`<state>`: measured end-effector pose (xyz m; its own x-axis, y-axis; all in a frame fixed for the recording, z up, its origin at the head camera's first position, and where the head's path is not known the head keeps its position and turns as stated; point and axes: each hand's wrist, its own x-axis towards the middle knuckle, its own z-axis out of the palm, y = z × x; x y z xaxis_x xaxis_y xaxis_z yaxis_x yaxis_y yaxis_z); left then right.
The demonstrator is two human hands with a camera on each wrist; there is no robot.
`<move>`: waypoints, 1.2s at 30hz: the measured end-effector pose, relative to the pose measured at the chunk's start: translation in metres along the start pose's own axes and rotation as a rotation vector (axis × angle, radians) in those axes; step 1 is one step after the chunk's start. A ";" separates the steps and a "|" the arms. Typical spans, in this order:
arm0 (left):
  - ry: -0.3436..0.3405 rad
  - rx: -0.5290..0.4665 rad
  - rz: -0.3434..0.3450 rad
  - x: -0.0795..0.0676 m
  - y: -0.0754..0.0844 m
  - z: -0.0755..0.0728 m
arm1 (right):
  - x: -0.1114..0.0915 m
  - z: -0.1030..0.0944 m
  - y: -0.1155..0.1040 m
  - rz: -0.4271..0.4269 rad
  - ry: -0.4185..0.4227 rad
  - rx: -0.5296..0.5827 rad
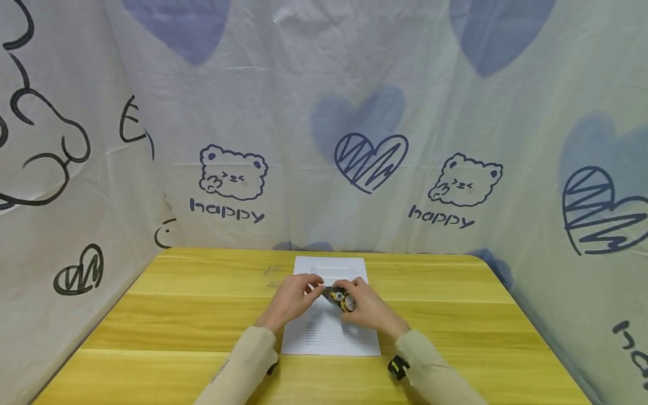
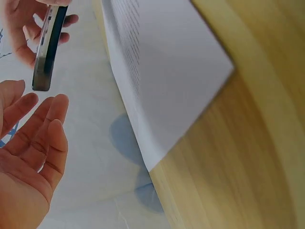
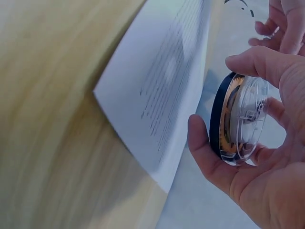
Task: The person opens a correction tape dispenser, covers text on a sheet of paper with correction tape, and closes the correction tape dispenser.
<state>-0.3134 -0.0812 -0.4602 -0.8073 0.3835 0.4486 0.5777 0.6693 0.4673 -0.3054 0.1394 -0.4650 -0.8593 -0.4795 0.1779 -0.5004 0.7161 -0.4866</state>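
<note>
My right hand [image 1: 372, 310] grips a correction tape dispenser [image 1: 344, 301] by its rounded end, above a printed sheet of paper [image 1: 331, 337]. The dispenser [image 3: 238, 119] has a clear cover, a dark edge and yellow-orange gears inside. Its narrow end points toward my left hand [image 1: 293, 301]. In the left wrist view the fingers [image 2: 57, 143] of that hand are loosely bent and hold nothing, a small gap away from the dispenser's end [image 2: 43, 78]. The sheet lies flat on the table, partly covered by both hands.
The wooden table [image 1: 202, 315] has a light, striped grain. A white cloth [image 1: 304, 208] with printed hearts and bears hangs behind it and along both sides. Dark wrist devices [image 1: 398, 367] show at the sleeves.
</note>
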 end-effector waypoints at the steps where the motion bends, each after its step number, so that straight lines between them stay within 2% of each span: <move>1: -0.001 -0.008 -0.001 0.000 0.000 0.001 | 0.000 0.000 -0.001 -0.009 0.003 0.003; 8: -0.005 -0.072 0.012 0.003 0.001 0.003 | 0.002 0.000 -0.009 -0.069 0.068 0.008; 14: -0.091 -0.255 -0.058 0.004 0.003 0.001 | 0.004 0.000 -0.007 -0.093 0.140 0.102; 16: -0.101 -0.306 -0.082 0.005 0.004 -0.001 | 0.005 0.000 -0.005 -0.098 0.169 0.149; 19: -0.083 -0.364 -0.117 0.006 0.005 -0.002 | 0.007 -0.001 -0.003 -0.069 0.177 0.265; 24: -0.055 -0.492 -0.168 0.007 0.007 -0.002 | 0.007 -0.006 -0.004 0.035 0.149 0.516; 30: -0.049 -0.625 -0.153 0.007 0.011 -0.005 | 0.006 -0.008 -0.006 0.055 0.193 0.639; 36: -0.027 -0.716 -0.174 0.005 0.016 -0.007 | 0.007 -0.007 -0.012 0.076 0.292 0.825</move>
<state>-0.3077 -0.0726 -0.4452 -0.8917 0.3315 0.3082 0.3712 0.1459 0.9170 -0.3059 0.1308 -0.4521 -0.9366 -0.2151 0.2765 -0.3012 0.0914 -0.9492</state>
